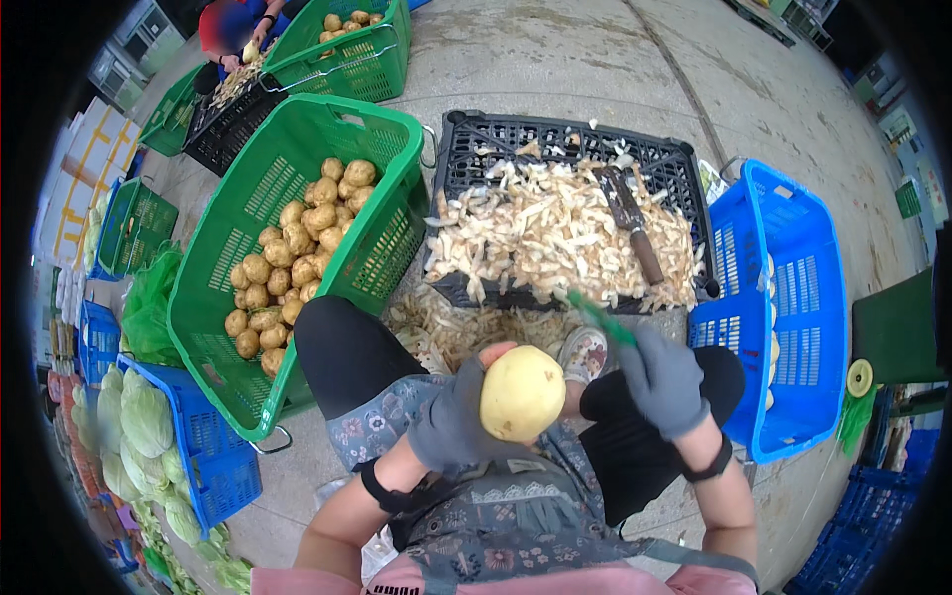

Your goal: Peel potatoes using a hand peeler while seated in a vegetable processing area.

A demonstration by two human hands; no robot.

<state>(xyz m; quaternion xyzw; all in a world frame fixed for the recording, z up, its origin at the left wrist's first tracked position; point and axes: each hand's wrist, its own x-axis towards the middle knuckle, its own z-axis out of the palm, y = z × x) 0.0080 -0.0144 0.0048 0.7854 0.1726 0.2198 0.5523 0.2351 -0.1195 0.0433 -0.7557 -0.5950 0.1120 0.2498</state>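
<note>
My left hand (pixel 448 416), in a grey glove, is closed around a mostly peeled potato (pixel 522 394) above my lap. The potato is pale yellow with a small brown spot. In my right hand (pixel 662 385), also gloved in grey, is a green-handled peeler (pixel 601 319); it points up and left, apart from the potato, and its blade is blurred. Beyond my hands, a black crate (pixel 555 129) bears a heap of peelings (pixel 535 233). A knife (pixel 633 226) with a brown handle lies on that heap.
To my left stands a green basket (pixel 377 119) with several unpeeled potatoes (pixel 297 248). A blue basket (pixel 808 297) holding pale potatoes is at my right. Cabbages (pixel 144 426) fill a blue crate at the lower left. Another person (pixel 238 35) handles a potato at the far left.
</note>
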